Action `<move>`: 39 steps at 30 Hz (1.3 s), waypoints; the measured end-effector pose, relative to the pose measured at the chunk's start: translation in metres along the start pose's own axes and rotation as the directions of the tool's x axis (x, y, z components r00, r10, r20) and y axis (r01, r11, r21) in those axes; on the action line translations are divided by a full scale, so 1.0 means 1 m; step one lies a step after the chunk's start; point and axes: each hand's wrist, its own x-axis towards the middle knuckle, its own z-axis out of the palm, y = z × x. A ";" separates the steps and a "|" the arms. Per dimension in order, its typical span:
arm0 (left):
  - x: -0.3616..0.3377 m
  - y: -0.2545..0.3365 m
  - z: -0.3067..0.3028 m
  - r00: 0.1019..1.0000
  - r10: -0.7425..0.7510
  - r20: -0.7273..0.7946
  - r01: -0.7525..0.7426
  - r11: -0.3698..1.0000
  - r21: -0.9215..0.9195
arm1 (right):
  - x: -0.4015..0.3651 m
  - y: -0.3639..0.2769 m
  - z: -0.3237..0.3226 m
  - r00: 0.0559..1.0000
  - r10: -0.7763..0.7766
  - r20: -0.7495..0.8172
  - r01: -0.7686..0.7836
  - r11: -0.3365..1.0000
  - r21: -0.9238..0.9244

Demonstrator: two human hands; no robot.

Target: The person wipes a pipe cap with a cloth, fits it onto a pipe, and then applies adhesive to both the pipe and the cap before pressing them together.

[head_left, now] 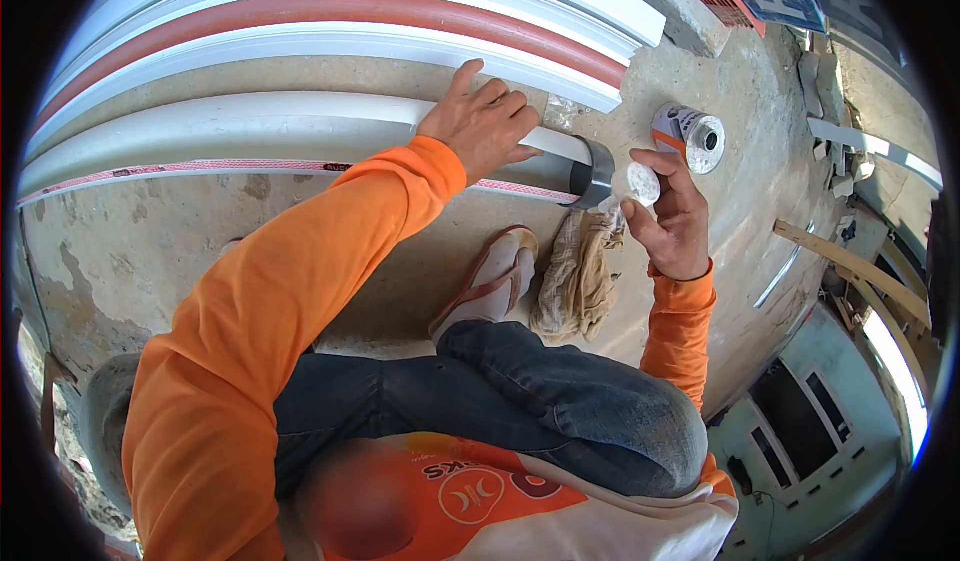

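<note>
My left hand is curled over the upper rim of a white half-round gutter, fingers bent and partly spread. A dark grey collar sits around the gutter's right end. In my right hand, thumb and fingers pinch a round whitish lid beside that collar. Something pale extends from the lid towards the collar, too small to make out. Just above my right hand stands a labelled tin can with a dark round neck and a white-smeared top.
White profiles and a red-brown pipe lie beyond the gutter. A crumpled tan cloth lies near my sandalled foot. Wooden planks, rubble and a concrete block are to the right.
</note>
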 end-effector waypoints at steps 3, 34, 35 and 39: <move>0.000 0.000 0.000 1.000 0.000 0.004 0.000 1.000 0.000 | -0.005 0.002 0.011 0.996 0.087 0.036 -0.090 0.993 0.080; 0.003 -0.004 0.020 0.999 0.030 -0.013 -0.030 0.999 0.040 | 0.027 0.148 -0.181 0.702 -0.132 -0.700 -0.445 0.687 -0.575; 0.002 -0.002 0.019 0.999 0.037 -0.013 -0.036 0.999 0.027 | 0.027 0.141 -0.170 0.714 -0.103 -0.692 -0.503 0.612 -0.610; 0.001 -0.002 0.012 1.000 0.028 -0.010 -0.028 1.000 0.004 | 0.024 0.163 -0.164 0.724 -0.102 -0.682 -0.159 0.937 -0.310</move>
